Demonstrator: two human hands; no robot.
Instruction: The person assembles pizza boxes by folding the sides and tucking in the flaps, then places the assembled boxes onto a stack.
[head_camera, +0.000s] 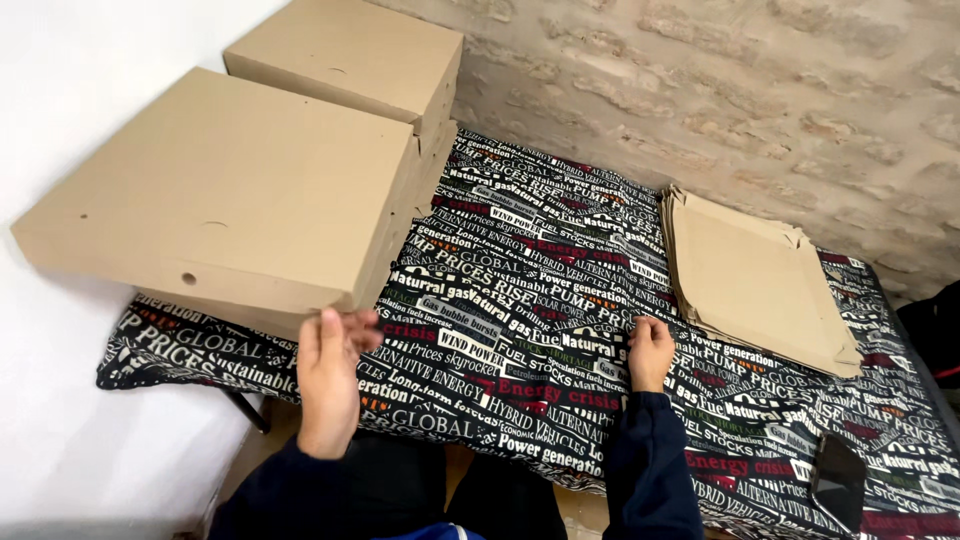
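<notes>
1. Cardboard boxes stand stacked at the left end of the tabletop (520, 300), which is covered by a black cloth printed with white and red lettering.
2. The near box (215, 195) is a flat, closed, tan carton with small round holes in its lid and front wall; it overhangs the left edge of the tabletop.
3. A second closed box (350, 50) sits behind it, against the stone wall (750, 90).
4. The left hand (328, 375) is raised at the near box's front right corner, fingertips touching its lower edge; its grip is loose, fingers curled, pinching nothing firmly.
5. The right hand (650, 352) rests on the cloth near the middle of the tabletop, well apart from the boxes, fingers curled under in a half-closed grip that holds nothing.
6. A pile of flat, unfolded cardboard sheets (750, 280) lies to the right of that hand, near the wall.
7. A dark phone (838, 482) lies at the near right edge of the tabletop.
8. Both sleeves are dark blue.
</notes>
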